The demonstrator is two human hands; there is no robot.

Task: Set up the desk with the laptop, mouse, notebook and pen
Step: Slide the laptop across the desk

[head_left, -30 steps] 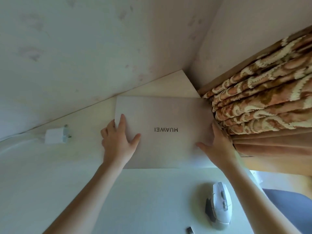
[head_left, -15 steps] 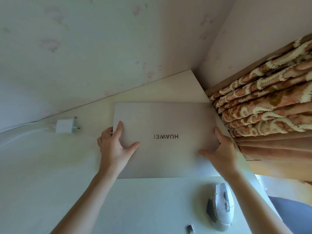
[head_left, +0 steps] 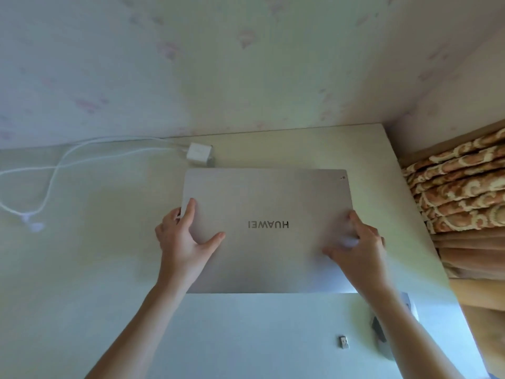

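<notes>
A closed silver laptop point(head_left: 267, 192) lies flat on the white desk point(head_left: 95, 255), its logo upside down to me. My left hand point(head_left: 183, 242) grips its left edge, thumb spread on the lid. My right hand point(head_left: 358, 247), blurred, holds the lid near the right edge. A white and grey mouse point(head_left: 381, 337) lies at the near right, mostly hidden behind my right forearm. No notebook or pen is in view.
A white charger point(head_left: 199, 154) sits just behind the laptop's back left corner; its cable point(head_left: 54, 170) loops off to the left. A small USB dongle point(head_left: 343, 342) lies near the mouse. The wall point(head_left: 246, 64) runs along the back; a patterned curtain point(head_left: 459, 192) hangs past the right edge.
The laptop has slid left, away from the curtain, and its back left corner now lies close to the charger. Both hands stayed on it. The view has swung left.
</notes>
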